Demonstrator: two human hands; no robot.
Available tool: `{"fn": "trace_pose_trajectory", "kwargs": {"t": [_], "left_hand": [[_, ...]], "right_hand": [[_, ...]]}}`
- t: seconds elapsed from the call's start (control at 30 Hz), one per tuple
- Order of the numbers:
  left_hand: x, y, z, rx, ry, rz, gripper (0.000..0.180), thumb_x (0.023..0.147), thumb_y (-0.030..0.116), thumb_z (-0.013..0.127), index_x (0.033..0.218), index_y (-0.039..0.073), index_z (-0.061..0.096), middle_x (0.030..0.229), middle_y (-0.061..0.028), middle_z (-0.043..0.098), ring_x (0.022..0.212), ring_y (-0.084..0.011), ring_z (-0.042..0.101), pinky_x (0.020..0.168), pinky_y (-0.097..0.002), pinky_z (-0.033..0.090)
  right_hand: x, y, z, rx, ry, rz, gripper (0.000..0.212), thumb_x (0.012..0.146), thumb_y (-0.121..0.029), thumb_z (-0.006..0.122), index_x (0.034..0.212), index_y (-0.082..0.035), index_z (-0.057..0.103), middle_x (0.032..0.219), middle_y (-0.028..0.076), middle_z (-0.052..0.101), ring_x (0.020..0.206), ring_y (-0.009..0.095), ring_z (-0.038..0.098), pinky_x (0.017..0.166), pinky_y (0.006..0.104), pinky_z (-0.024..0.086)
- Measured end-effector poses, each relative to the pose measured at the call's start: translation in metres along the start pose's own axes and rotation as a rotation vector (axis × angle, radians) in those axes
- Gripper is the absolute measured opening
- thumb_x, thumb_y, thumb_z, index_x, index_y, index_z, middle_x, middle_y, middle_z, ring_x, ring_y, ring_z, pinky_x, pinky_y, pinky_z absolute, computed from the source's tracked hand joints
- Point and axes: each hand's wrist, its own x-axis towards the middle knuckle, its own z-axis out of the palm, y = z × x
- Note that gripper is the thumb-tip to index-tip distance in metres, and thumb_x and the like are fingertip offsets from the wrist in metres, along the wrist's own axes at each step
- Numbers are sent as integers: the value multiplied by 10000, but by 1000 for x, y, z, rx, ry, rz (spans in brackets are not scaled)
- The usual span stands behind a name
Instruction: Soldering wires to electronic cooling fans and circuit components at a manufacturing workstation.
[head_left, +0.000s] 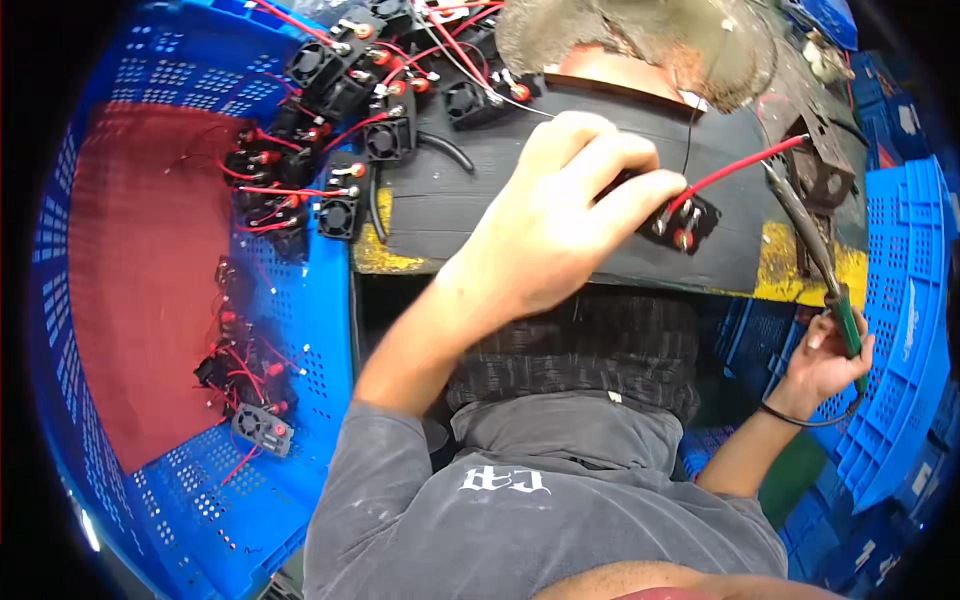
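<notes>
My left hand is closed over the black work surface, its thumb and fingers pinching a small black module with red and metal terminals. From that module a red wire slants up to the right. My right hand, by the table's right corner, is wrapped round the green handle of a soldering iron. The iron's tip points up and left, near the red wire but apart from its bare end. That wire end lies close to a rusty metal bracket. My left fingers hide part of the module.
Several black fan modules with red wires crowd the table's left end. A blue perforated crate at left holds more modules and a red sheet. A stained grey basin-like piece stands at the back. Blue crates line the right.
</notes>
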Motion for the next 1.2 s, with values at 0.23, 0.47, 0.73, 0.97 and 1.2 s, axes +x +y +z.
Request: {"fn": "trace_pose_trajectory", "kwargs": {"t": [0.23, 0.47, 0.73, 0.97, 1.2], "left_hand": [[-57, 16, -85, 398, 346, -484, 566, 584, 33, 756, 1143, 66, 671, 1105, -89, 611, 1008, -264, 543, 873, -366, 422], [-85, -22, -82, 470, 342, -686, 463, 652, 40, 774, 1100, 80, 665, 1118, -105, 618, 1073, -285, 536, 953, -381, 423], [-99, -24, -59, 488, 213, -755, 533, 697, 42, 728, 1214, 67, 598, 1180, -155, 554, 1137, -357, 482, 1012, -444, 374], [-108, -11, -61, 500, 251, -705, 525, 722, -11, 698, 1231, 2, 568, 1199, -192, 522, 1133, -382, 476, 1003, -445, 383], [-116, 16, -77, 436, 455, -664, 405, 786, -1, 637, 1190, 10, 610, 1133, -164, 566, 1065, -351, 519, 950, -423, 410]], "right_hand": [[8, 4, -19, -29, 10, -15, 472, 970, -397, 432, 1061, 36, 596, 966, 194, 673, 636, 203, 594, 447, 243, 407], [3, 1, -2, -66, 36, -17, 501, 989, -397, 391, 1050, 49, 612, 847, 193, 672, 526, 183, 573, 378, 221, 388], [-28, -29, 28, -93, 224, -71, 400, 993, -377, 424, 970, -33, 626, 726, 122, 662, 451, 147, 547, 363, 227, 387], [-53, -53, 63, -68, 290, -101, 392, 993, -385, 421, 923, -44, 601, 643, 125, 634, 434, 181, 559, 351, 252, 408], [-48, -51, 93, 8, 211, -35, 419, 969, -445, 418, 901, -60, 571, 676, 121, 645, 453, 189, 578, 360, 270, 433]]}}
